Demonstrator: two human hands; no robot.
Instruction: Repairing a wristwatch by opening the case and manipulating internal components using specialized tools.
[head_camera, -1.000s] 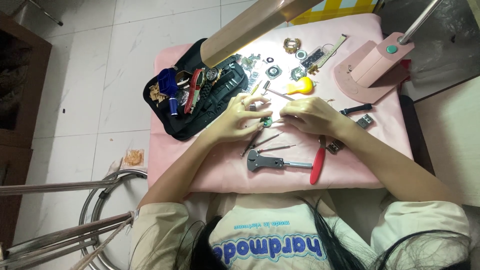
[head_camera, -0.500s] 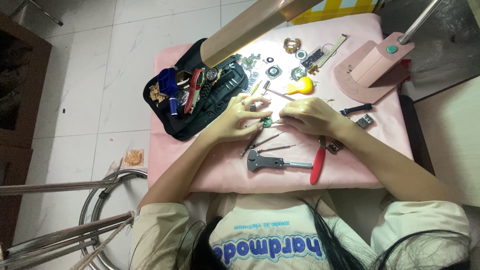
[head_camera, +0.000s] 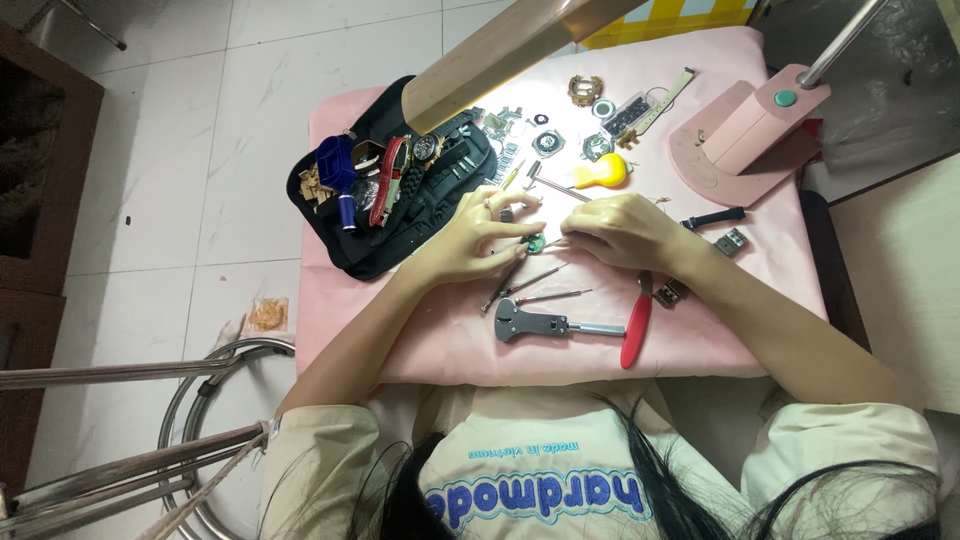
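**Pink cloth, white tile, and a small green part between two hands**

Pink fabric covered the small table (head_camera: 400, 350) I looked down on, and it sat on a floor of pale, faintly veined tiles (head_camera: 200, 120). Dark wooden furniture (head_camera: 40, 180) edged the left side of the room, and a round metal stool frame (head_camera: 215, 365) stood near the table's lower left corner. A crumpled orange wrapper (head_camera: 267, 314) lay on the tiles beside it.

My left hand (head_camera: 470, 240) rested on the cloth with its fingers curled loosely, the tips pinching a small green watch part (head_camera: 536, 242) at the middle of the table. My right hand (head_camera: 620, 232) met it from the other side, fingers bent and nearly closed around something thin that touched the part; I could not tell exactly what it was.

A black tool pouch (head_camera: 400, 235) lay open at the left, with watches and a blue item on it. Just below the hands lay thin screwdrivers (head_camera: 530, 285), a grey case opener (head_camera: 545, 325) and red-handled pliers (head_camera: 635, 330). A yellow blower bulb (head_camera: 603, 172) sat above the hands, with small watch pieces scattered further up. A pink lamp base (head_camera: 735, 145) stood at the upper right, and its tan lamp arm (head_camera: 500, 55) crossed overhead, throwing bright light on the cloth.
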